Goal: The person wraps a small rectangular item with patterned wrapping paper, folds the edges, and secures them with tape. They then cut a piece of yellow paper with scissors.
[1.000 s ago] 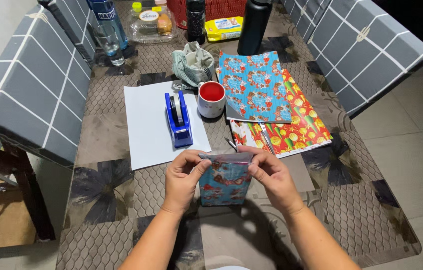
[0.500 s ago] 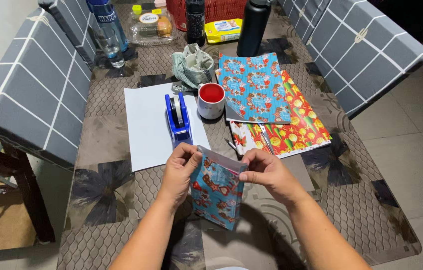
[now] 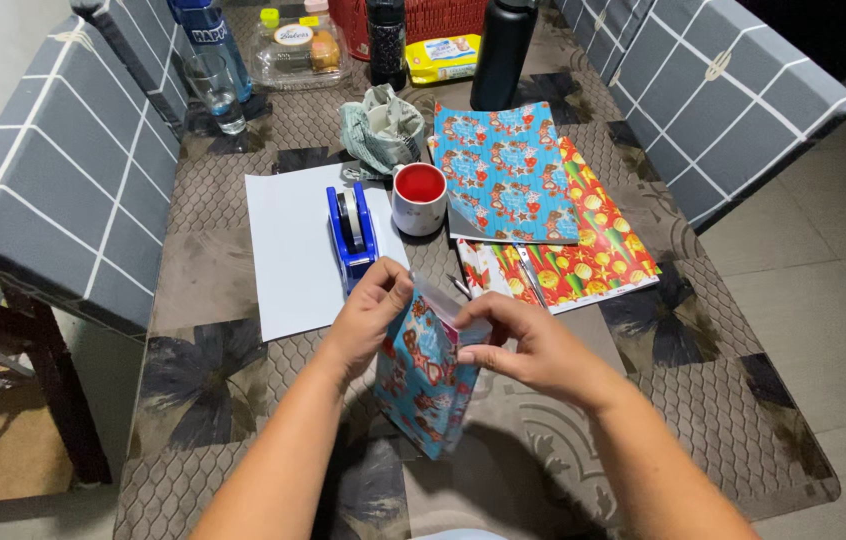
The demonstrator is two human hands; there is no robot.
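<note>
- Parcel [image 3: 423, 375] is hanging tilted off the table [image 3: 713, 420], both hands pinching its top flap.
- Left hand [image 3: 371, 315] is steadying; right hand [image 3: 528, 345] is folding.
- Dispenser [image 3: 351, 232] is sitting just beyond, within reach.

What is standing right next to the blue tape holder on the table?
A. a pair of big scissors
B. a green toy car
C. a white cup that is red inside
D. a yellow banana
C: the white cup with a red inside stands just beside the blue tape holder, which sits on a white sheet of paper.
</note>
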